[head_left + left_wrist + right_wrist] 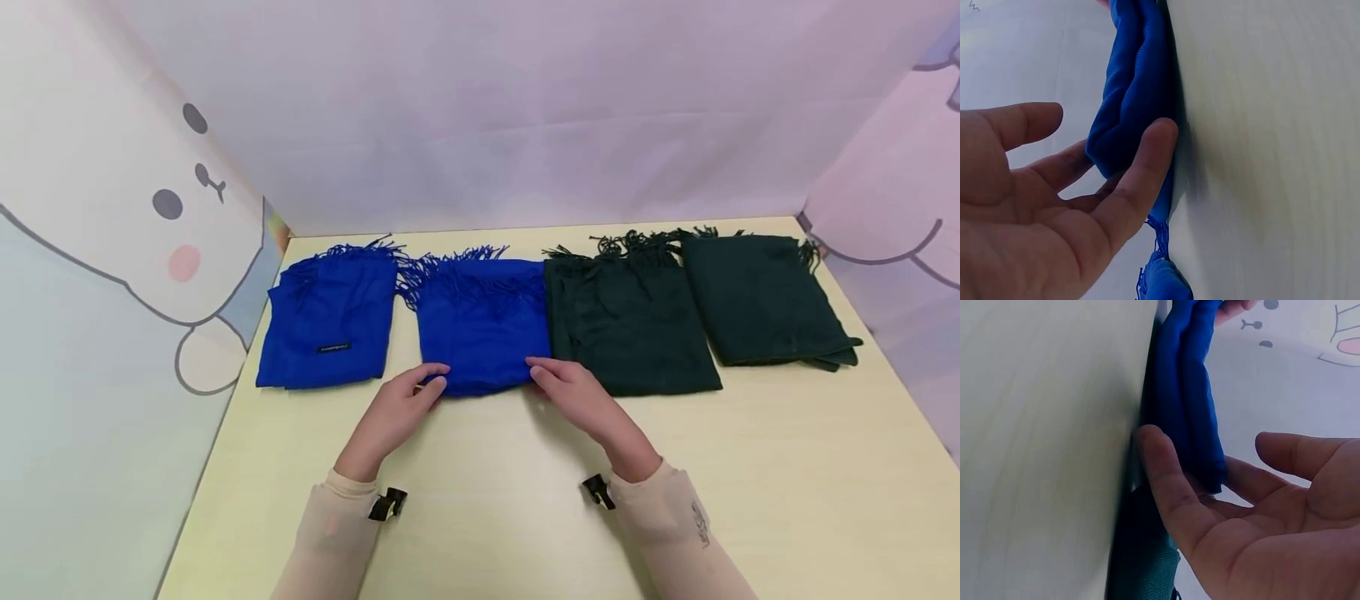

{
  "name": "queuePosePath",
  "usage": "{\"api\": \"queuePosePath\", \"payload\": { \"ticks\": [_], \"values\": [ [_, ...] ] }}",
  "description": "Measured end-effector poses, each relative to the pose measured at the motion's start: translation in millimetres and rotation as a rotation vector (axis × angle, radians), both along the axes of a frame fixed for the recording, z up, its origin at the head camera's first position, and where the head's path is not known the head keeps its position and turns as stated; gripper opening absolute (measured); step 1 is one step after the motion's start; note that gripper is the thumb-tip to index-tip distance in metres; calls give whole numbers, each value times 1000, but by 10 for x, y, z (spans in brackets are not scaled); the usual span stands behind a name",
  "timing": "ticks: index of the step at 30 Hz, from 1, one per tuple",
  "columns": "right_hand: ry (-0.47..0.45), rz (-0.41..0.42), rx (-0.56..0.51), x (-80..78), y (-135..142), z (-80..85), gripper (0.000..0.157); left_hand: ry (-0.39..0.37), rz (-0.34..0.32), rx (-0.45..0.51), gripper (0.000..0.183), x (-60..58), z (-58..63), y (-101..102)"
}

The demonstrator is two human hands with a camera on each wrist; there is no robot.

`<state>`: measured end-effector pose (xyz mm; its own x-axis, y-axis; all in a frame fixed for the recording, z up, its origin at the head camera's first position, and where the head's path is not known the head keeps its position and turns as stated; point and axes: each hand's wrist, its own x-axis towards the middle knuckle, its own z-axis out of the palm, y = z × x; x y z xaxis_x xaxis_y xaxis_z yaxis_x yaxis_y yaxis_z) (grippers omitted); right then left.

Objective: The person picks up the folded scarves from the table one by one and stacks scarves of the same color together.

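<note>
A folded blue scarf [480, 333] with fringe along its far edge lies in front of me. My left hand [401, 404] touches its near left corner. In the left wrist view, one fingertip [1161, 131] rests against the blue cloth close to the tabletop, while an upper digit stands apart from it. At the near right corner, my right hand [573, 396] touches the cloth with loosely extended fingers. The right wrist view has the scarf's folded edge [1188, 400] between a low digit and fingers partly hidden behind it.
Another folded blue scarf [330, 321] with a black label lies to the left. To the right are a dark green scarf [637, 329], right beside the middle blue one, and a second dark green scarf [765, 300]. All lie on a pale table [480, 517] before a white backdrop [510, 108].
</note>
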<state>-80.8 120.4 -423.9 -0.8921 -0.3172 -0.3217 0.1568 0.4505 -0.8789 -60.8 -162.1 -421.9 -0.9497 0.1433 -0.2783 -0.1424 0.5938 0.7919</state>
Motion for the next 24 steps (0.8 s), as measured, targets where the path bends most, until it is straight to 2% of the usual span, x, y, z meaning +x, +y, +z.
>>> {"api": "queuePosePath", "payload": {
  "ticks": [9,15,17,19,24],
  "values": [
    [9,26,27,46,60,34,48,-8,-17,7,38,50,-15,37],
    [59,44,144,49,103,64,51,-11,-10,37,41,81,-28,11],
    [63,34,170,49,121,89,53,6,23,70,43,79,-36,-29],
    [53,12,164,45,137,116,55,31,86,108,43,68,-44,-86],
    [64,-4,140,23,149,152,58,86,302,221,54,28,-62,-262]
  ]
}}
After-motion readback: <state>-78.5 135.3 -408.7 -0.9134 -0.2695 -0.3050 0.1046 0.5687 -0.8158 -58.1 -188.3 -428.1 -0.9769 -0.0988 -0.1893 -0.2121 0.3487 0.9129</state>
